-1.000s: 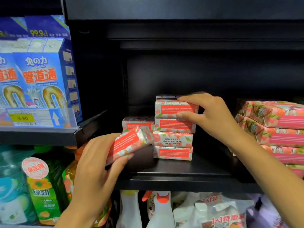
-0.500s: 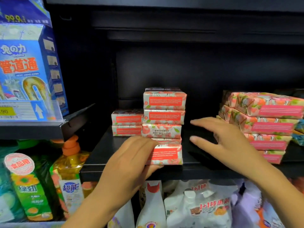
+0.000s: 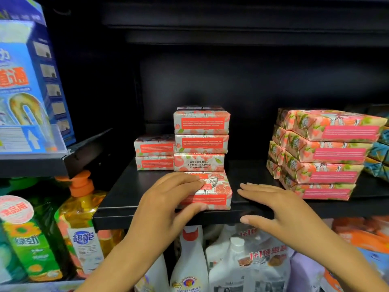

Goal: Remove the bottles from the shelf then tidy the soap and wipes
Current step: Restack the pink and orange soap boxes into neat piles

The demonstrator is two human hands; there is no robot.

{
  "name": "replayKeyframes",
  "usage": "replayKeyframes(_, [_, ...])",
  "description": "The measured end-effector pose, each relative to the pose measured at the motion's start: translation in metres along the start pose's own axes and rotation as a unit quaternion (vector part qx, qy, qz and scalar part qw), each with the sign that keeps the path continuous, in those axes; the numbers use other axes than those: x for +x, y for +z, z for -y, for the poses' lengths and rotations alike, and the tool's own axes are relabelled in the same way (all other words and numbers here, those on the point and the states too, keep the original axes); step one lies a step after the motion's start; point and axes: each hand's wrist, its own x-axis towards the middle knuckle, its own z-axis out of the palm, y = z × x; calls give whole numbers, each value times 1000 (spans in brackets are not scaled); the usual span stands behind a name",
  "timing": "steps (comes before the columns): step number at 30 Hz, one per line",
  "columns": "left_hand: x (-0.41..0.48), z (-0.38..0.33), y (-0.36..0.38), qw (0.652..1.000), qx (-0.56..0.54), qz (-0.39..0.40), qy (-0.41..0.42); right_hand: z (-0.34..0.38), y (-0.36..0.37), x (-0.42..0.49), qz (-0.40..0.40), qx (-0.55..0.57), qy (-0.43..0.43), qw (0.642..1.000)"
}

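One soap bar (image 3: 212,192) lies at the shelf's (image 3: 130,199) front edge, long axis along it — left hand (image 3: 168,205) grips its left end; right hand (image 3: 273,205), flat and empty, hovers just beside its right end.

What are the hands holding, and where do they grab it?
The left hand grips the front soap bar by its left end, fingers on top, thumb on the front. The right hand holds nothing.

Left hand (image 3: 168,199) grips soap bar (image 3: 214,193) at shelf (image 3: 126,199) front; right hand (image 3: 273,207) flat beside it.
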Motion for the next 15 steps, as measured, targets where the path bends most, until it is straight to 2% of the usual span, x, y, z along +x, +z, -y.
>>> replayKeyframes(15, [16, -3, 8, 997, 19, 14, -73, -2, 1, -1, -22, 13, -12, 1000])
